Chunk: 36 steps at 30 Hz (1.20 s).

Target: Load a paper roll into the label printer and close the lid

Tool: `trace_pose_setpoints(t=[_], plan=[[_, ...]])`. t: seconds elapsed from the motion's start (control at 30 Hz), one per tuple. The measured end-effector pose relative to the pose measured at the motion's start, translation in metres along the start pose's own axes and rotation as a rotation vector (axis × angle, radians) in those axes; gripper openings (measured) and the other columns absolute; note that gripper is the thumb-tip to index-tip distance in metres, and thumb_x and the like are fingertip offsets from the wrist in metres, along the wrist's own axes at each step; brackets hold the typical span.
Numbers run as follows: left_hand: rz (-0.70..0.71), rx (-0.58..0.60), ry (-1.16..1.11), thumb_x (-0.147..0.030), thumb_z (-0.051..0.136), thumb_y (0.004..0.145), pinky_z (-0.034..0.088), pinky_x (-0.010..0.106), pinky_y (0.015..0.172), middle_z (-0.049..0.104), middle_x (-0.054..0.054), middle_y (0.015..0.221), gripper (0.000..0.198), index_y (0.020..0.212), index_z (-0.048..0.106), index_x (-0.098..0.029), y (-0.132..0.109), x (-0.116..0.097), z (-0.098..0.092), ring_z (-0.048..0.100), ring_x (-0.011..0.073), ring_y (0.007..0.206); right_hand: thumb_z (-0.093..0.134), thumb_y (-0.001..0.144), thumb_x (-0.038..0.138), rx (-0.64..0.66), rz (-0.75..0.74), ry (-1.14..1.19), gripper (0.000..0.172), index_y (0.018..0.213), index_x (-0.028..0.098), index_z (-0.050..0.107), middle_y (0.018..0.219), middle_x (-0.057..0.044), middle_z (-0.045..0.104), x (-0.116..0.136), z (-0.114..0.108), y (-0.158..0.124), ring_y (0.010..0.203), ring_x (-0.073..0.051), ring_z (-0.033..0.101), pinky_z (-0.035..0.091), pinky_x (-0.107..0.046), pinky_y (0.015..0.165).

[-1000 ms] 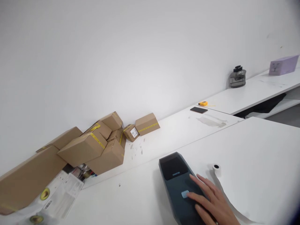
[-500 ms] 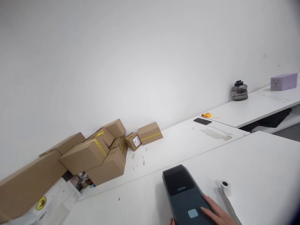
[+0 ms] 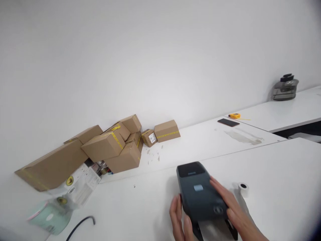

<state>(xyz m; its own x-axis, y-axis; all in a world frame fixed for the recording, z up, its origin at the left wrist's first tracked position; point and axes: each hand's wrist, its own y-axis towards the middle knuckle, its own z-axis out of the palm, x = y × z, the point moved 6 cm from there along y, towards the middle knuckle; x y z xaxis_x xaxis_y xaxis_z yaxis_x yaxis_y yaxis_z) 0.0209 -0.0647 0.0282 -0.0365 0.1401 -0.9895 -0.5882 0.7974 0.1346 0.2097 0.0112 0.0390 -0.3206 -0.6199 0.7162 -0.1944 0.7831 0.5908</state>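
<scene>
A dark grey label printer [image 3: 198, 194] stands on the white table [image 3: 276, 187] in front of me. My left hand [image 3: 179, 219] presses against its left side, fingers stretched upward. On the printer's right top edge lies my right hand [image 3: 232, 209], fingers curved over it. A white paper strip comes out of the printer's front, low in the picture. To the right of the printer stands a small white paper roll [image 3: 242, 187], clear of both hands.
Several cardboard boxes [image 3: 110, 147] with yellow tape are piled against the wall at the left. Plastic bags [image 3: 82, 184] and a black cable [image 3: 80, 224] lie below them. A phone [image 3: 228, 122], a yellow tape measure [image 3: 235, 115] and a grey appliance [image 3: 284, 87] sit on the far tables.
My left hand has come into view at the printer's left side. My right hand has moved from the printer's top button to its right edge. The view has swung to the right.
</scene>
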Motion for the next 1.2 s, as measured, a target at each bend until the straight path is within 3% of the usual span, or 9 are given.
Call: trace_pose_setpoints(t=[0.13, 0.2, 0.3, 0.4, 0.57, 0.73, 0.87, 1.07, 1.2], plan=[[0.019, -0.032, -0.143, -0.056, 0.045, 0.091, 0.043, 0.036, 0.107, 0.062, 0.012, 0.133, 0.053, 0.130, 0.054, -0.021, 0.058, -0.018, 0.011, 0.055, 0.0268, 0.128, 0.029, 0.101, 0.048, -0.016, -0.117, -0.005, 0.048, 0.143, 0.032, 0.046, 0.145, -0.004, 0.053, 0.039, -0.010, 0.071, 0.133, -0.025, 0.049, 0.043, -0.043, 0.108], [-0.022, -0.037, -0.095, -0.053, 0.043, 0.092, 0.046, 0.035, 0.102, 0.065, 0.013, 0.126, 0.050, 0.127, 0.053, -0.018, 0.089, -0.011, 0.019, 0.060, 0.0238, 0.120, 0.024, 0.102, 0.044, -0.143, -0.134, -0.051, 0.047, 0.122, 0.028, 0.063, 0.124, -0.006, 0.067, 0.050, -0.012, 0.107, 0.118, -0.026, 0.058, 0.046, -0.044, 0.101], [-0.070, 0.030, -0.029, -0.043, 0.061, 0.083, 0.046, 0.036, 0.100, 0.067, 0.015, 0.120, 0.043, 0.115, 0.059, -0.015, 0.118, 0.013, 0.034, 0.061, 0.0251, 0.116, 0.018, 0.103, 0.044, -0.196, -0.031, -0.122, 0.054, 0.107, 0.025, 0.068, 0.109, -0.007, 0.072, 0.051, -0.006, 0.156, 0.107, -0.026, 0.063, 0.047, -0.043, 0.093], [-0.081, 0.121, 0.015, -0.033, 0.069, 0.076, 0.048, 0.034, 0.094, 0.069, 0.014, 0.116, 0.039, 0.110, 0.063, -0.015, 0.121, 0.034, 0.044, 0.063, 0.0248, 0.110, 0.020, 0.101, 0.050, -0.126, 0.044, -0.161, 0.054, 0.111, 0.026, 0.067, 0.107, -0.007, 0.072, 0.040, 0.001, 0.196, 0.103, -0.029, 0.064, 0.049, -0.044, 0.086], [-0.052, 0.183, 0.053, -0.034, 0.062, 0.082, 0.047, 0.032, 0.094, 0.067, 0.014, 0.121, 0.042, 0.119, 0.059, -0.014, 0.112, 0.043, 0.046, 0.062, 0.0224, 0.112, 0.029, 0.099, 0.056, -0.036, 0.084, -0.144, 0.052, 0.114, 0.023, 0.066, 0.104, -0.008, 0.074, 0.014, 0.006, 0.242, 0.093, -0.028, 0.068, 0.053, -0.041, 0.079], [-0.035, 0.186, 0.077, -0.034, 0.061, 0.084, 0.047, 0.032, 0.094, 0.067, 0.014, 0.120, 0.040, 0.119, 0.059, -0.014, 0.113, 0.043, 0.046, 0.062, 0.0223, 0.111, 0.039, 0.098, 0.048, -0.232, -0.059, -0.132, 0.047, 0.135, 0.021, 0.050, 0.136, -0.014, 0.058, 0.024, -0.010, 0.212, 0.120, -0.029, 0.057, 0.046, -0.045, 0.099], [-0.029, 0.170, 0.078, -0.035, 0.063, 0.083, 0.047, 0.032, 0.095, 0.068, 0.014, 0.119, 0.039, 0.116, 0.061, -0.015, 0.113, 0.043, 0.046, 0.062, 0.0222, 0.111, 0.051, 0.094, 0.031, -0.299, -0.415, -0.192, 0.023, 0.112, 0.024, 0.062, 0.109, -0.011, 0.068, 0.047, -0.020, 0.157, 0.108, -0.027, 0.061, 0.049, -0.044, 0.094], [-0.070, 0.125, 0.111, -0.040, 0.063, 0.082, 0.048, 0.032, 0.091, 0.067, 0.015, 0.121, 0.046, 0.120, 0.057, -0.015, 0.112, 0.046, 0.043, 0.064, 0.0222, 0.107, 0.047, 0.094, 0.037, -0.035, -0.340, -0.233, 0.024, 0.107, 0.024, 0.064, 0.105, -0.010, 0.069, 0.034, -0.010, 0.151, 0.101, -0.027, 0.064, 0.052, -0.042, 0.085], [-0.075, 0.153, 0.143, -0.042, 0.061, 0.084, 0.048, 0.033, 0.090, 0.068, 0.017, 0.119, 0.051, 0.126, 0.052, -0.014, 0.110, 0.045, 0.044, 0.065, 0.0230, 0.106, 0.055, 0.088, 0.039, 0.615, -0.201, -0.346, 0.029, 0.110, 0.023, 0.066, 0.110, -0.010, 0.071, 0.014, 0.037, 0.136, 0.103, -0.030, 0.066, 0.052, -0.043, 0.086]])
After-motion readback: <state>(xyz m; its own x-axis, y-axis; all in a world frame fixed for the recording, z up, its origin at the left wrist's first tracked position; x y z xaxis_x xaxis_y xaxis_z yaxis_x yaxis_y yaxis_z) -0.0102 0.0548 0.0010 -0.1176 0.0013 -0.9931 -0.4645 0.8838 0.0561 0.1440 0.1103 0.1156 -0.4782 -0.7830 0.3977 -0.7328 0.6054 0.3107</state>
